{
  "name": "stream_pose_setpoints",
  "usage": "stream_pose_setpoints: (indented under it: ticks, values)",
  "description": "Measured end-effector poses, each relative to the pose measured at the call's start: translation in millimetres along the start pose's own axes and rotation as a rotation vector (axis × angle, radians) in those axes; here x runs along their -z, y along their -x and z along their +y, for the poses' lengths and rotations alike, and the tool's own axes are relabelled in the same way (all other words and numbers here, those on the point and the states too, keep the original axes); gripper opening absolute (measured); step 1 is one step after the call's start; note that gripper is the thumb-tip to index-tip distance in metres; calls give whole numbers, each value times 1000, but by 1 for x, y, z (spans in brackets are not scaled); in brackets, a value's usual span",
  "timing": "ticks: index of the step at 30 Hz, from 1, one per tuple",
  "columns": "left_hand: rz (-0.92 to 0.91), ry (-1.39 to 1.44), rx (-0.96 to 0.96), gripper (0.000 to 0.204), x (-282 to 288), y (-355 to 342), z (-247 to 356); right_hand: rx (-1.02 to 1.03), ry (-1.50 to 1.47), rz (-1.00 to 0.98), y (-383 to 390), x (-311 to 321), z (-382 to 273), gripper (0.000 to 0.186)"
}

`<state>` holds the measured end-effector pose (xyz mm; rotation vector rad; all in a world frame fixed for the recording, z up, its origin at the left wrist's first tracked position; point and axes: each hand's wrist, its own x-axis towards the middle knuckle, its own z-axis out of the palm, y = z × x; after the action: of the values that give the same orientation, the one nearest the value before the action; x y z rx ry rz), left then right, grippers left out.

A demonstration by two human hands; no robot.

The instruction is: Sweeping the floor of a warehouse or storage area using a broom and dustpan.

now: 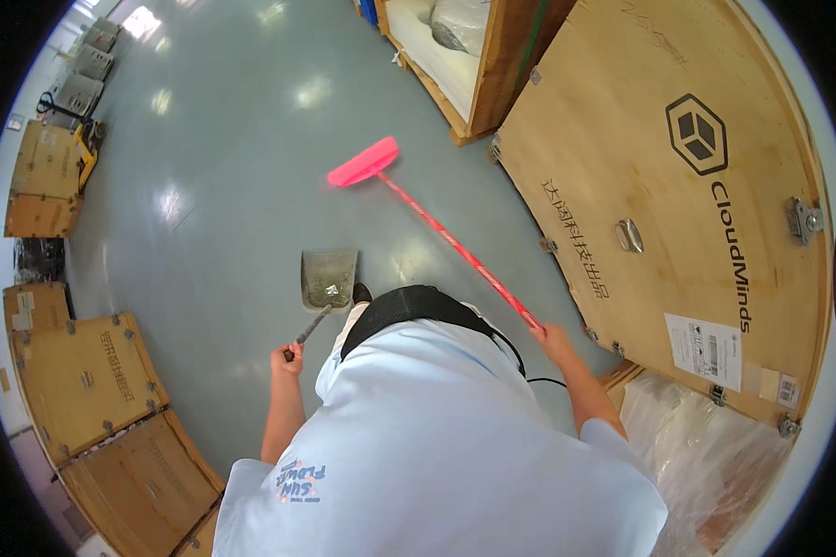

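My left hand [287, 359] is closed round the dark handle of a grey dustpan [312, 268]. The pan is at floor level in front of my feet, with some small debris and a pale scrap in it. In my right hand [555, 343] is the end of the red handle of a broom [453, 243]. Its pink head [364, 162] is out ahead, slightly left of the handle, over the grey floor and beyond the dustpan. The broom head and the dustpan are apart. One dark shoe shows beside the pan.
Large wooden crates with metal latches [641, 176] stand close on my right, plastic wrap [678, 436] beside them. An open crate [478, 65] is ahead. More crates [84, 381] line the left, with a yellow pallet jack [88, 148] and grey baskets [79, 93] beyond. Glossy floor [223, 176] lies between.
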<state>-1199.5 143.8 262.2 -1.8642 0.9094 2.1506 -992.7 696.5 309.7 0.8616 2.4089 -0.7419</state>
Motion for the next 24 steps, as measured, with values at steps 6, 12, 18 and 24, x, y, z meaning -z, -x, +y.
stream_pose_setpoints:
  ticks: [6, 12, 18, 24]
  values:
    - [96, 53, -14, 16, 33, -15, 4, -131, 76, 49, 35, 72, 39, 36]
    - [124, 13, 19, 18, 40, -35, 9, -299, -124, -207, -20, 54, 24, 36]
    - [106, 119, 60, 19, 52, -30, 8, -116, -172, -348, -18, 34, -41, 37]
    - [63, 146, -45, 20, 44, -21, 3, 70, 136, -134, -55, -34, -42, 37]
